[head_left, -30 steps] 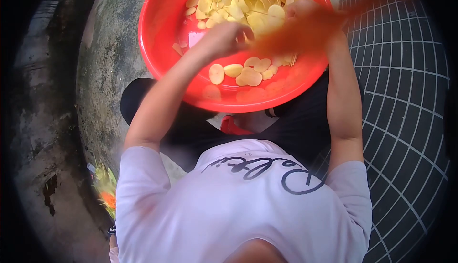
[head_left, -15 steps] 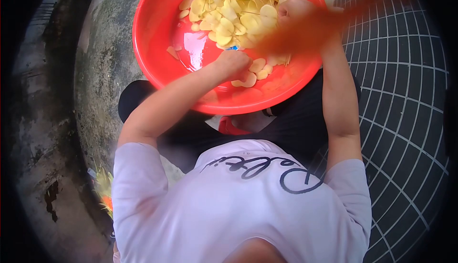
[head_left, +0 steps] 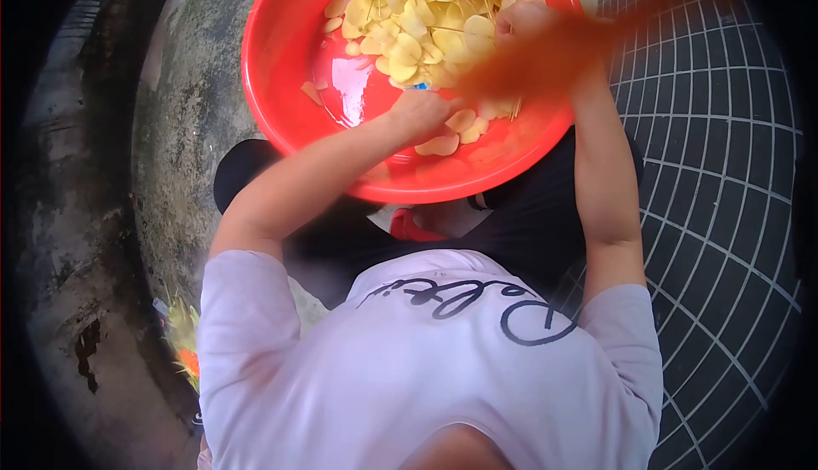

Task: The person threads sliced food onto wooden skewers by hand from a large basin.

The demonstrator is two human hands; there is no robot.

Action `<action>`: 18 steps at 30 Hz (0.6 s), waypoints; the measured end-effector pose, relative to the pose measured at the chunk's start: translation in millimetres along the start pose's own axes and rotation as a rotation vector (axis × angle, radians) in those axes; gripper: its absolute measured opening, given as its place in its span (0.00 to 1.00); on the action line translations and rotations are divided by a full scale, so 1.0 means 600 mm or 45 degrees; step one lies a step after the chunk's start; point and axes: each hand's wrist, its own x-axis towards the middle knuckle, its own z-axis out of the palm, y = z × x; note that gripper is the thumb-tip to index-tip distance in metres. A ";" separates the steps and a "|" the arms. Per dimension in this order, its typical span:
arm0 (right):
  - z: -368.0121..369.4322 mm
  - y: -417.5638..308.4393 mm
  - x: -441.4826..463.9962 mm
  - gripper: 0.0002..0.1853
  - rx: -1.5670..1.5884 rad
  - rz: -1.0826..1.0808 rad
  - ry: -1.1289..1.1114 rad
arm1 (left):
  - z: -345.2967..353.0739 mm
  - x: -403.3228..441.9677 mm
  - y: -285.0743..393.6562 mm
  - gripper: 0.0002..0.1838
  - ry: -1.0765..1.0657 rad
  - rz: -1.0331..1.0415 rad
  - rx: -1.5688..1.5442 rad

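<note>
A wide red plastic basin holds a heap of pale yellow slices, probably potato, with thin wooden sticks among them. My left hand is closed over the near part of the basin. A small blue thing shows just beyond its knuckles; what the fingers grip is hidden. Beside that hand lie a few loose slices. At the heap's right side, my right hand appears curled, partly covered by a blurred orange smear across the view. Whatever it holds cannot be made out.
The basin stands in front of my dark-trousered legs. Dark tiles with pale lines cover the ground at right. Rough grey concrete lies at left, with a yellow-green and orange item at lower left.
The basin and slices sit very slightly farther right and lower in view. My left hand has shifted a little to the right; my right hand stays nearly in place.
</note>
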 end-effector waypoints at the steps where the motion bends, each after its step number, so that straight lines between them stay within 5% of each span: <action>1: -0.001 -0.001 0.001 0.08 0.001 -0.003 -0.006 | -0.001 -0.001 0.001 0.23 -0.024 0.006 -0.010; 7: 0.011 0.003 0.017 0.09 -0.046 -0.009 -0.036 | 0.036 0.014 -0.029 0.11 0.176 0.176 -0.199; 13: 0.007 0.002 0.009 0.09 0.057 -0.027 0.001 | -0.002 0.012 -0.018 0.08 0.035 0.074 -0.499; 18: 0.007 0.029 0.017 0.08 0.155 -0.055 0.052 | -0.057 0.016 -0.061 0.06 0.338 -0.184 -1.456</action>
